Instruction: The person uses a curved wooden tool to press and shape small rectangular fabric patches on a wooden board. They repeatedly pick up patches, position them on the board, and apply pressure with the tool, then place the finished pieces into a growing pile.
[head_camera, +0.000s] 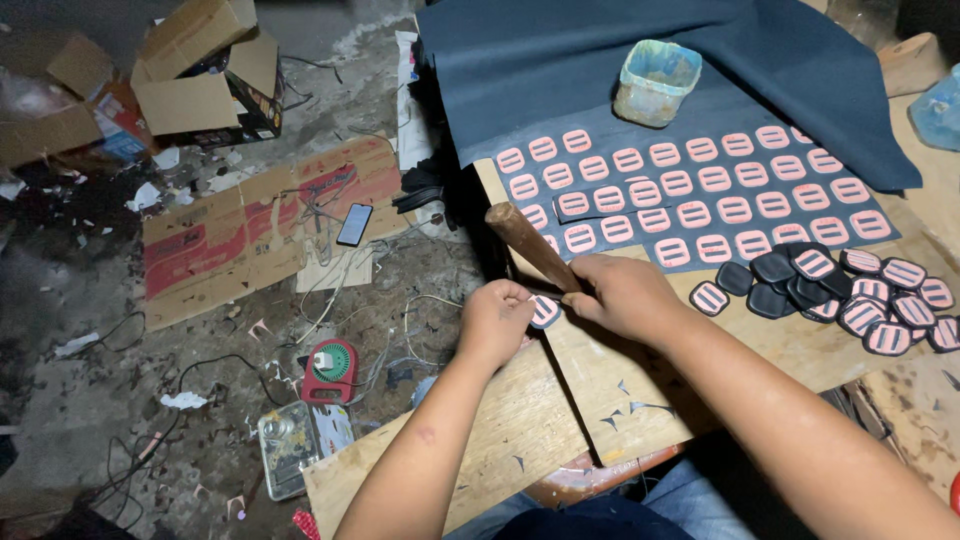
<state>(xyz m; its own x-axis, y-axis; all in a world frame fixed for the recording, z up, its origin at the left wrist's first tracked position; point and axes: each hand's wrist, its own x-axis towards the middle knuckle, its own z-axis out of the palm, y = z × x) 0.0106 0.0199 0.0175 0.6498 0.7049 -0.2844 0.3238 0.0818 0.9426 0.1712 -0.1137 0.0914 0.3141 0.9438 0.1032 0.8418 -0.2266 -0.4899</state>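
My left hand (494, 322) pinches a small dark rounded patch with pink bars (545, 311) at the near left corner of the wooden board (640, 385). My right hand (625, 296) grips a brown wooden handle (528, 243) that sticks up and to the left, its lower end hidden in my fist right beside the patch. On the dark blue sheet (560, 70) lie several rows of pink barred shapes (690, 185). A heap of cut patches (850, 293) lies to the right of my right hand.
A worn plastic cup (655, 82) stands on the blue sheet at the back. The floor on the left holds cardboard boxes (205, 75), flattened cardboard (250, 225), a phone (354, 224), tangled wires, a small red fan (332, 370) and scraps.
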